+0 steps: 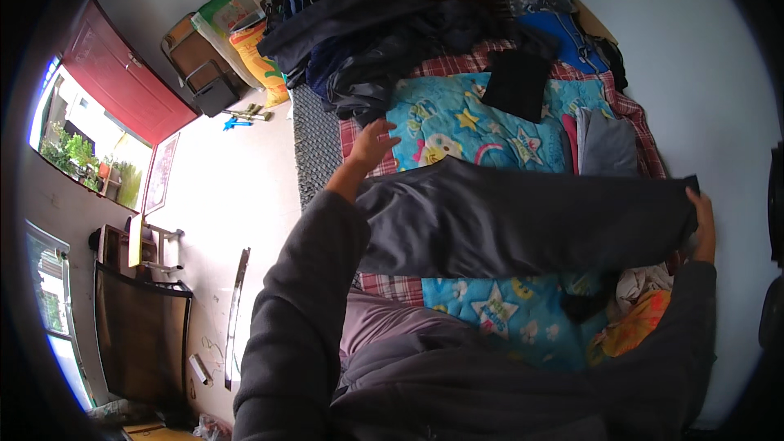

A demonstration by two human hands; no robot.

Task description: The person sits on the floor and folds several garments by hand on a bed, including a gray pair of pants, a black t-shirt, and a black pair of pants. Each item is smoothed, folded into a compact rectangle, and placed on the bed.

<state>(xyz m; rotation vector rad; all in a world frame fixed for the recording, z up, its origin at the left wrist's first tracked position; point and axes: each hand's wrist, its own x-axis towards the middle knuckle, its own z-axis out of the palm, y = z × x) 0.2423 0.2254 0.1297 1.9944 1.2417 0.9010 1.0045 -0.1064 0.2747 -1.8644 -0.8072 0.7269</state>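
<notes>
A pair of dark trousers, or a similar long dark garment (490,220), lies stretched sideways across the bed. My right hand (702,220) grips its far right end by the corner. My left hand (373,146) is raised just beyond the garment's left part, fingers apart and holding nothing. Beneath the garment is a blue quilt with stars and cartoon figures (465,119). Beyond it lie a folded black cloth (519,86) and, to the right, a stack of folded grey and red clothes (606,141).
Dark clothes (380,43) are heaped at the bed's far left. A blue bag (563,40) rests by the wall. An orange patterned cloth (637,324) lies near my right forearm. On the left are a red door (122,67), a folding chair (202,67) and a yellow sack (260,61).
</notes>
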